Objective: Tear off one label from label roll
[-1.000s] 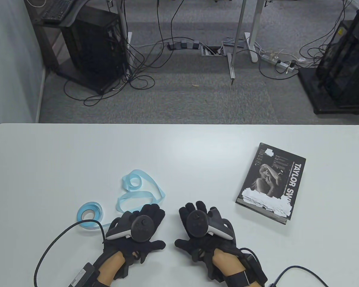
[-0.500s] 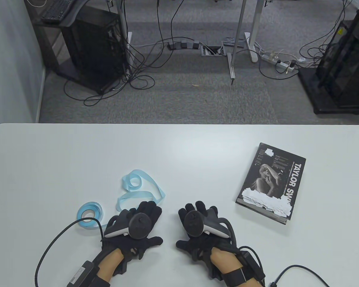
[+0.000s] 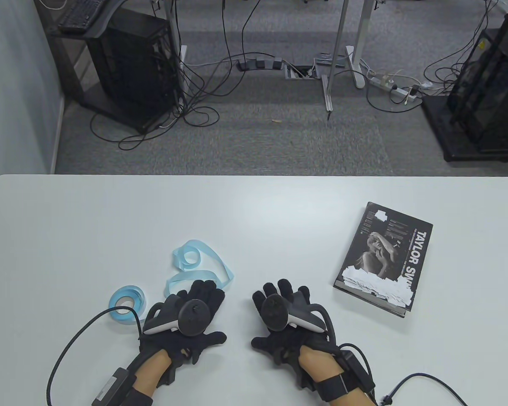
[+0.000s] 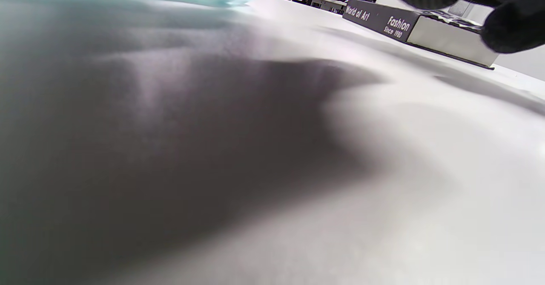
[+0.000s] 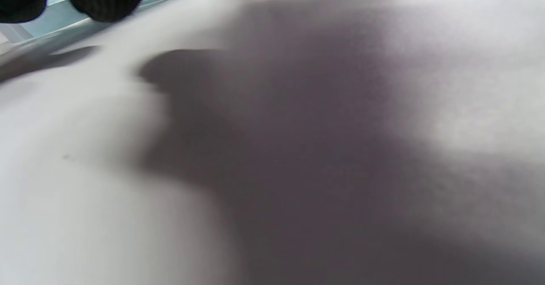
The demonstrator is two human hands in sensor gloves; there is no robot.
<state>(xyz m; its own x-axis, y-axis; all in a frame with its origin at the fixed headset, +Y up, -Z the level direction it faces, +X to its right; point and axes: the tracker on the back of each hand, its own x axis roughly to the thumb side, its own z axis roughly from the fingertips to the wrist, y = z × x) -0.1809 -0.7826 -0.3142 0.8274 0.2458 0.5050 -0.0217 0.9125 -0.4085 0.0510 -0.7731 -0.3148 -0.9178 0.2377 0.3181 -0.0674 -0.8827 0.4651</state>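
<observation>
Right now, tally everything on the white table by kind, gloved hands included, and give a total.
Light blue label roll: 1
Loose curled strip of light blue label tape: 1
Black softcover book with white scraps on its cover: 1
Black-gloved hands: 2, left hand and right hand
Total: 5

Pale blue label roll [image 3: 127,303], small and lying flat with its hollow core facing up, near the table's [image 3: 254,203] front edge, left of centre. Loose strip [image 3: 197,266] of the same pale blue, unwound and curling on edge in open loops just beyond and to the right of the roll, toward the table's middle. Strip's far end coiled into a small ring.
</observation>
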